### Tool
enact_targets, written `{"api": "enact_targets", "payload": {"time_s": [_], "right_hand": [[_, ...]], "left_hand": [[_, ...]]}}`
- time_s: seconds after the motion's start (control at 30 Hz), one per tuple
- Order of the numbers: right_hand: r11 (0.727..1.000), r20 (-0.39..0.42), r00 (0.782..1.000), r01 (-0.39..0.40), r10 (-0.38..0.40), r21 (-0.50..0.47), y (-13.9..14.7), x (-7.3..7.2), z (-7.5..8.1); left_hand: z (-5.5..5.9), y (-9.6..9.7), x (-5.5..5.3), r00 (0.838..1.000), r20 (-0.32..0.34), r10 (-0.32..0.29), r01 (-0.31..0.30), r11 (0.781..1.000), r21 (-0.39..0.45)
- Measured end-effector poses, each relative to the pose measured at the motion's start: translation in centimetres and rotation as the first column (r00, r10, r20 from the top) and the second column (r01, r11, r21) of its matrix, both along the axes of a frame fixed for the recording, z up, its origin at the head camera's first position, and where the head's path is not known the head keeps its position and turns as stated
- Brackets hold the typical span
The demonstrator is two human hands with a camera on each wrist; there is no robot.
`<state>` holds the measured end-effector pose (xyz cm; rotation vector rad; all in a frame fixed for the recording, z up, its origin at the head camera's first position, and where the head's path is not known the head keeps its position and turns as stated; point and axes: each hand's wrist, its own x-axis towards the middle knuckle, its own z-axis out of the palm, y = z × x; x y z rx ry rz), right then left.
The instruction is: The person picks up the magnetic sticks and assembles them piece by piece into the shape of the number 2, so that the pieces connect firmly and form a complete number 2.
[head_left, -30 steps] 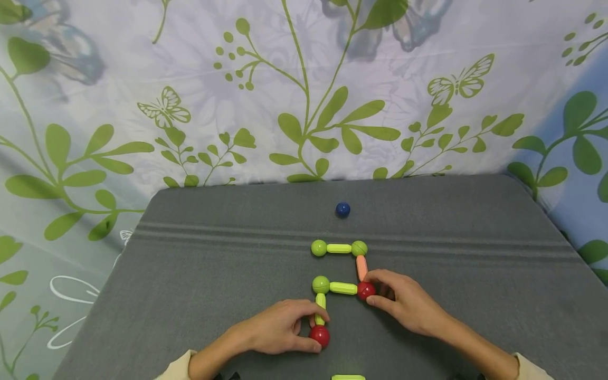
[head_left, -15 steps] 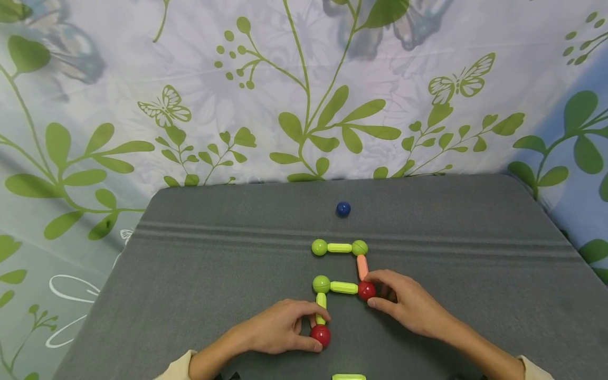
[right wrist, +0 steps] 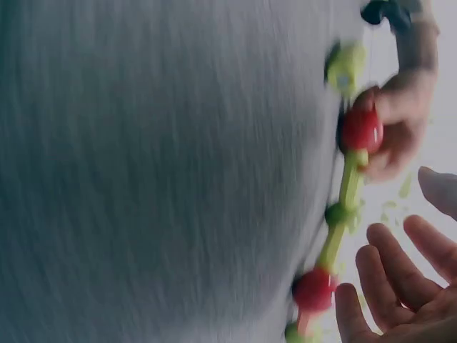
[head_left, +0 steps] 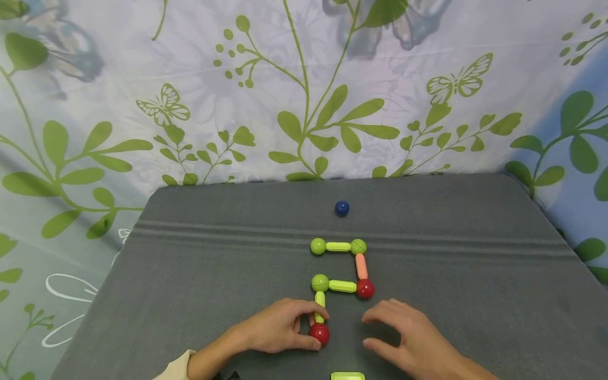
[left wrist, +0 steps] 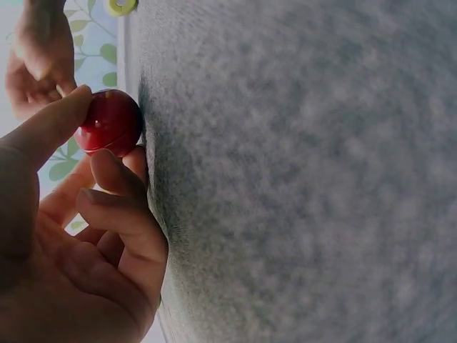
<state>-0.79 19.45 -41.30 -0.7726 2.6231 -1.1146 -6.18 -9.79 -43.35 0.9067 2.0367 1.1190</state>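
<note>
A chain of magnetic balls and rods lies on the grey cloth in an angular S-like path. My left hand (head_left: 280, 327) holds its near end, the thumb against a red ball (head_left: 319, 333) and the fingers curled by the yellow-green rod (head_left: 320, 303) above it. That rod leads up to a green ball (head_left: 320, 283). Another yellow-green rod (head_left: 342, 286) joins this to a second red ball (head_left: 365, 288). From there an orange rod (head_left: 361, 266) runs to the farther green balls. My right hand (head_left: 410, 338) hovers apart from the chain, fingers spread and holding nothing.
A loose blue ball (head_left: 342, 208) sits toward the back of the grey table (head_left: 228, 237). One loose yellow-green rod (head_left: 348, 376) lies at the near edge of the head view. A leaf-patterned curtain (head_left: 266, 95) hangs behind the table.
My right hand has let go of the second red ball and drawn back toward me. My left hand keeps its place at the near red ball, and the chain lies as before.
</note>
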Motion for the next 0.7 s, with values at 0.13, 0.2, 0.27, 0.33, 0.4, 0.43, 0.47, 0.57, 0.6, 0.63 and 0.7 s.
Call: {"api": "enact_targets", "payload": {"time_s": [0.13,0.2,0.27,0.33,0.4,0.43,0.47,0.57,0.6,0.63,0.7], "right_hand": [[0.994,0.116,0.987,-0.111,0.108,0.015,-0.8,0.7,-1.1],[0.991,0.16,0.98,-0.129,0.121,0.038,-1.1,1.0,-1.6],[0.989,0.205,0.971,-0.135,0.121,0.058,-1.4,1.3,-2.0],[0.986,0.237,0.962,-0.153,0.134,0.066,-1.5,1.4,-2.4],[0.983,0.267,0.952,-0.172,0.148,0.07,-1.5,1.3,-2.7],[0.981,0.274,0.948,-0.185,0.162,0.062,-1.5,1.3,-2.8],[0.978,0.271,0.946,-0.2,0.179,0.055,-1.6,1.3,-2.9],[0.974,0.244,0.946,-0.225,0.212,0.026,-1.7,1.5,-3.2],[0.974,0.23,0.949,-0.224,0.215,0.012,-1.7,1.6,-3.2],[0.976,0.218,0.952,-0.218,0.214,-0.004,-1.7,1.7,-3.2],[0.981,0.211,0.959,-0.19,0.192,-0.028,-1.7,1.8,-3.2]], "left_hand": [[0.0,0.0,0.1,1.0,-0.006,-0.002,0.002,1.0,0.005],[-0.1,0.0,0.1,1.0,-0.004,-0.001,0.001,1.0,0.007],[-0.1,0.0,0.1,1.0,0.002,0.005,-0.005,1.0,0.006],[-0.1,0.0,0.2,1.0,0.012,0.009,-0.009,1.0,0.007],[-0.1,0.0,0.2,1.0,0.014,0.009,-0.009,1.0,0.013],[0.0,0.0,0.2,1.0,0.021,0.012,-0.012,1.0,0.014],[0.0,0.0,0.2,1.0,0.022,0.012,-0.012,1.0,0.016],[0.1,0.0,0.2,0.999,0.031,0.016,-0.016,1.0,0.017],[0.1,0.0,0.2,0.999,0.031,0.016,-0.016,1.0,0.017],[0.1,0.0,0.2,0.999,0.032,0.016,-0.017,1.0,0.018],[0.1,0.0,0.2,0.999,0.034,0.015,-0.016,1.0,0.015]]}}
